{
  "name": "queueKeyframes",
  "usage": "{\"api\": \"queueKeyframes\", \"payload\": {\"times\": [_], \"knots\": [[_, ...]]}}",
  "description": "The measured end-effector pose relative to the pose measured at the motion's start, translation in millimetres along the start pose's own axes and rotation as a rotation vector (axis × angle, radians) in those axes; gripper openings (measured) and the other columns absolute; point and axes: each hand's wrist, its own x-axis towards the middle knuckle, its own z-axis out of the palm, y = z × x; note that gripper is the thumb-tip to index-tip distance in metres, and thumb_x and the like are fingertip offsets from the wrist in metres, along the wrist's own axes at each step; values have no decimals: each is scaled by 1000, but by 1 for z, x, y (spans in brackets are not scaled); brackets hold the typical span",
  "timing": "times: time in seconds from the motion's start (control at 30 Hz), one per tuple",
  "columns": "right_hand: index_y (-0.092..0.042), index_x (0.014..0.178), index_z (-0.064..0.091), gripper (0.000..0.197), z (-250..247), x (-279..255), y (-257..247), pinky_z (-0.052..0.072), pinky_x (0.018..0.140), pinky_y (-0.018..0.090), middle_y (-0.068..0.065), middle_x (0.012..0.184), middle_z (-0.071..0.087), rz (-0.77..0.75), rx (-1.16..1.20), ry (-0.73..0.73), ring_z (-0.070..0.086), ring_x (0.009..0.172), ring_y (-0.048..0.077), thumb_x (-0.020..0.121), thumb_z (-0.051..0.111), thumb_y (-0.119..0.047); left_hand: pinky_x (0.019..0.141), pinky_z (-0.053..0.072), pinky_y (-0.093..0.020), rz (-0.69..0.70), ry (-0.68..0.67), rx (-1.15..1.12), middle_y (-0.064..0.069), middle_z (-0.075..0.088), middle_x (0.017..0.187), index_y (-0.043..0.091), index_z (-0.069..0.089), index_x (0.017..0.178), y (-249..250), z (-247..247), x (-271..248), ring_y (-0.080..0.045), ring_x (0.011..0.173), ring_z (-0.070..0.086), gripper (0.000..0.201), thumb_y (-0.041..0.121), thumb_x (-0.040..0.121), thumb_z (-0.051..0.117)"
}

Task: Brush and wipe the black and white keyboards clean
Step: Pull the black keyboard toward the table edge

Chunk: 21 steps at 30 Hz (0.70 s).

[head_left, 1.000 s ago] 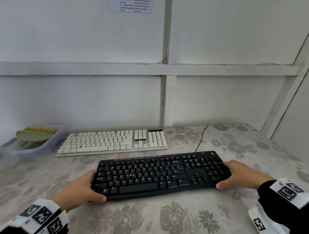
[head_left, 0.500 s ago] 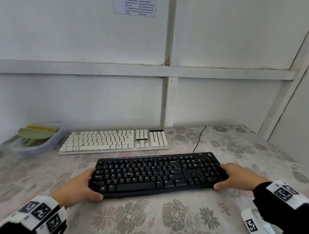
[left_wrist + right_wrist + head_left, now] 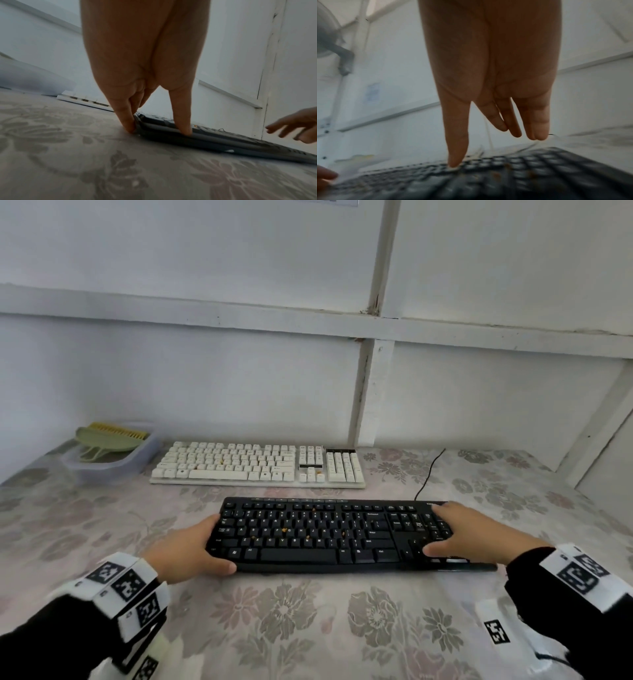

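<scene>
The black keyboard (image 3: pixel 325 537) lies at the middle of the table with orange crumbs among its keys. My left hand (image 3: pixel 215 546) grips its left end, thumb on the front edge and fingers (image 3: pixel 126 124) against the side. My right hand (image 3: pixel 435 529) is over the number pad at the right end. Its fingers (image 3: pixel 536 121) are straight and off the keys, and only the thumb tip touches. The white keyboard (image 3: pixel 257 463) lies behind, near the wall, also with a few crumbs.
A clear tub (image 3: pixel 102 470) at the back left holds a green dustpan (image 3: pixel 106 440) with a yellow-bristled brush. The black keyboard's cable (image 3: pixel 430 470) runs back toward the white wall. Flowered cloth covers the table; its near part lies in front of the keyboard.
My right hand has let go of the keyboard's right end and moved onto the number pad with fingers stretched out. My left hand keeps its grip. The keyboard has barely shifted.
</scene>
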Motion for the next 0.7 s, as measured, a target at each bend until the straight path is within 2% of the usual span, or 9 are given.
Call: {"api": "queueKeyframes", "payload": {"times": [0.07,0.17,0.33,0.5,0.6,0.7], "knots": [[-11,141,34,70,-9,0,-34,34,105,28,6,144,37,-108,34,21,39,129,20,87,61,-45,87,38,-15,20,-15,-60,8,48,134,26,19,145,-5,-4,3,-9,116,48,83,35,80,70],[-19,149,22,79,-15,11,-94,27,113,29,0,155,24,-251,101,57,28,139,15,87,59,-50,105,35,-26,30,26,-89,1,32,149,23,10,149,-30,-24,6,-15,132,39,92,42,79,69],[-20,149,26,75,-4,40,-205,30,112,30,-3,153,28,-417,247,80,32,137,14,87,61,-46,105,37,-31,34,144,-122,-1,36,147,25,17,147,-93,-83,6,-20,131,40,85,42,80,67],[-15,148,28,71,7,76,-319,26,112,28,2,153,29,-501,226,69,30,138,16,90,60,-41,106,37,-36,11,307,-184,-4,38,146,23,23,145,-170,-140,14,-21,132,38,79,35,81,68],[-12,148,27,69,9,97,-376,26,110,27,4,154,28,-509,244,49,30,139,19,92,57,-40,106,35,-37,-10,352,-194,-5,34,148,18,22,147,-205,-166,29,-21,135,35,79,30,83,67],[-12,147,27,64,12,114,-421,27,105,24,5,154,29,-494,319,40,31,138,20,94,55,-35,106,34,-38,-16,358,-159,-3,31,150,19,21,147,-232,-187,48,-23,135,35,79,35,84,65]]}}
